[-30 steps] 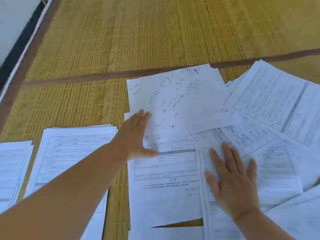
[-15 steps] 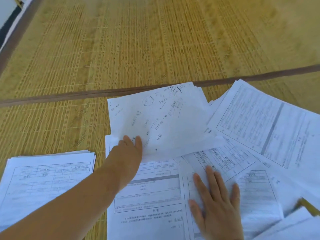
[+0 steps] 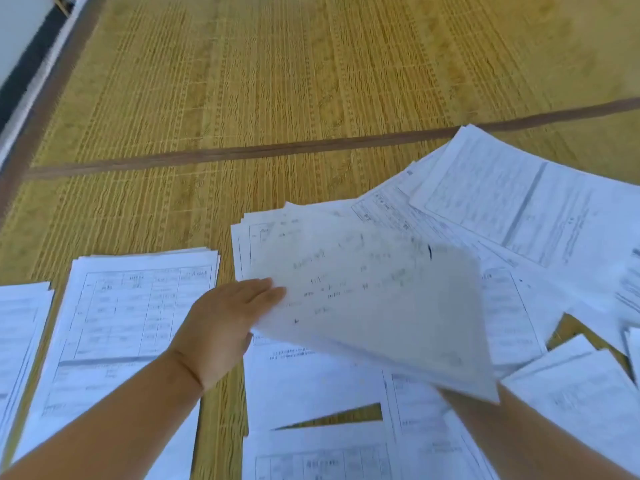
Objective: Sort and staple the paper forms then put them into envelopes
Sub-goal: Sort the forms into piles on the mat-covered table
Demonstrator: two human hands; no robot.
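**Lifted sheet over the loose forms**

Holding a handwritten sheet [image 3: 374, 299] clear of the mat — your left hand [image 3: 225, 327] grips its left edge, fingers on top, thumb beneath. Sheet is tilted and motion-blurred. Your right forearm [image 3: 512, 434] runs under its lower right corner; the right hand is hidden, so grip there cannot be told. Below lie scattered printed forms [image 3: 519, 216], overlapping. A squared stack of forms [image 3: 138, 306] sits left of your left hand on the woven straw mat [image 3: 277, 81] — another pile [image 3: 20, 323] at far left.
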